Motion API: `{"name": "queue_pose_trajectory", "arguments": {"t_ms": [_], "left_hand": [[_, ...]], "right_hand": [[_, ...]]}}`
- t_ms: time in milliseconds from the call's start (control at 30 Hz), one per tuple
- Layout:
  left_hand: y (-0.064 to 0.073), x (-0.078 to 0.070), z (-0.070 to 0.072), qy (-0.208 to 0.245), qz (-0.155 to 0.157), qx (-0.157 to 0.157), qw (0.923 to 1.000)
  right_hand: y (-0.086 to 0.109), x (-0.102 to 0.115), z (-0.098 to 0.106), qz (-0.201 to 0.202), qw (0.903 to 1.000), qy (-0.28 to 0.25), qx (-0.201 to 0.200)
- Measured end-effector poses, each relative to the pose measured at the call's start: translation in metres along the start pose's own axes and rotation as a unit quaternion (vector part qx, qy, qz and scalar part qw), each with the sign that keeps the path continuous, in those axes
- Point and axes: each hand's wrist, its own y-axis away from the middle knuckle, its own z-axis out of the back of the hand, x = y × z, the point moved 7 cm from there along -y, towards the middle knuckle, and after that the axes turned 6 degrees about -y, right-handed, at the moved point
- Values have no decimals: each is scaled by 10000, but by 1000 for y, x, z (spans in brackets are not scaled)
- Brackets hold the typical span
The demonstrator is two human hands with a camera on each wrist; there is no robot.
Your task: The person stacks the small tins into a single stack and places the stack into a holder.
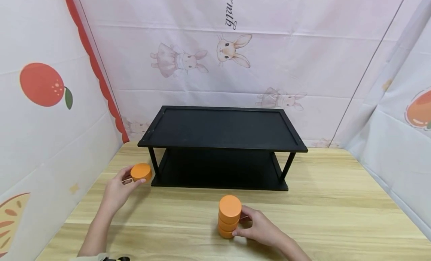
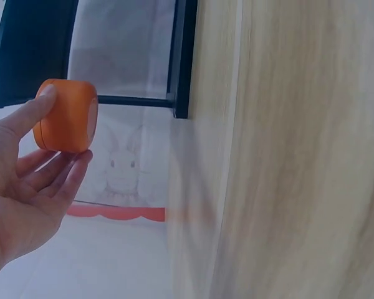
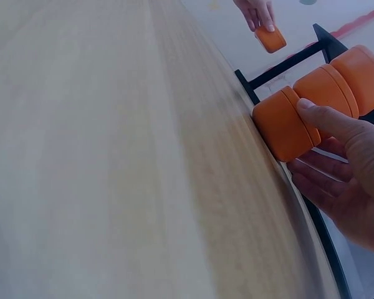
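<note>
We see bunny-print cloth (image 1: 219, 81), a wooden table (image 1: 336, 193) and a black two-level rack (image 1: 220, 128) mid-clock. At six o'clock, the right hand (image 1: 260, 227) grips three stacked orange tubs (image 1: 229, 216); at eight, the left hand (image 1: 118, 190) pinches another tub (image 1: 141, 172). A word (image 1: 230, 10) at twelve is cut off.

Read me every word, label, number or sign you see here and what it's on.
"rmth": sideways on the back sheet; the letters before it are cut off at the head view's top edge.
Orange stack, lone orange cylinder, black rack: no readable text.
</note>
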Motion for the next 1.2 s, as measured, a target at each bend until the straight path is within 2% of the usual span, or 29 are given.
{"name": "queue_pose_trajectory", "arguments": {"t_ms": [367, 667, 1200], "left_hand": [[4, -14, -4, 75, 87, 254, 9996], [8, -29, -6, 50, -136, 238, 9996], [13, -51, -15, 53, -281, 339, 9990]], "right_hand": [[0, 0, -1, 78, 10000, 51, -4], [0, 0, -1, 65, 10000, -6, 19], [0, 1, 0, 1, 10000, -25, 8]]}}
